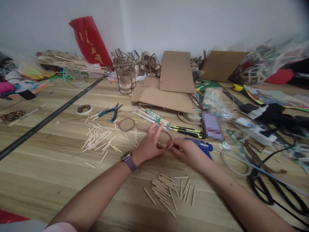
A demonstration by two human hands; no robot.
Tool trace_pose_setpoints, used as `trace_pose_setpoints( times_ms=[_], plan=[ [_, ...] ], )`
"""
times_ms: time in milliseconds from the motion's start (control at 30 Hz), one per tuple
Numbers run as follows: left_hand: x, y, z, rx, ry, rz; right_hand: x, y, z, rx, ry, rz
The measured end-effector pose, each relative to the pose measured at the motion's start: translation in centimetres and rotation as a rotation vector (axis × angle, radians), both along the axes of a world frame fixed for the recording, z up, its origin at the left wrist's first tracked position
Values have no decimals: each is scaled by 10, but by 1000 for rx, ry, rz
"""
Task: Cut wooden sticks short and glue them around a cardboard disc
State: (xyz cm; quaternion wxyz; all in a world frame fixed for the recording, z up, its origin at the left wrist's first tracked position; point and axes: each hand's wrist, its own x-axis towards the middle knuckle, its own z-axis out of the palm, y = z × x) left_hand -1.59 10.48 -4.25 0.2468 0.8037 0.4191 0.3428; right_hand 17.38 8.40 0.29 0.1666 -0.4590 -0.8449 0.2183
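In the head view, find the little round piece (165,137) with its row of wood bits on the table (106,190), between the left hand (150,138), half open, too hidden to tell if gripping, and the right hand (184,149), pinching a small stick (170,146). Likely light, stiff and easy to break, so best held by the bare rim, away from fresh glue. See gold writing on the red bag (89,42) and green print on the wrapped sticks (154,116), too blurry to read surely.
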Motion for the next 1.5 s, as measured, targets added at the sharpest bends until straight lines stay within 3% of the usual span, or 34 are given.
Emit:
trace_pose_setpoints(
  times_ms=[667, 1500],
  plan=[
    [0, 0, 3, 8, 4, 2, -4, 1, -2, 99, -65, 69],
    [1, 0, 3, 6, -41, -14, 0, 7, -11, 223, 19, 163]
  ],
)
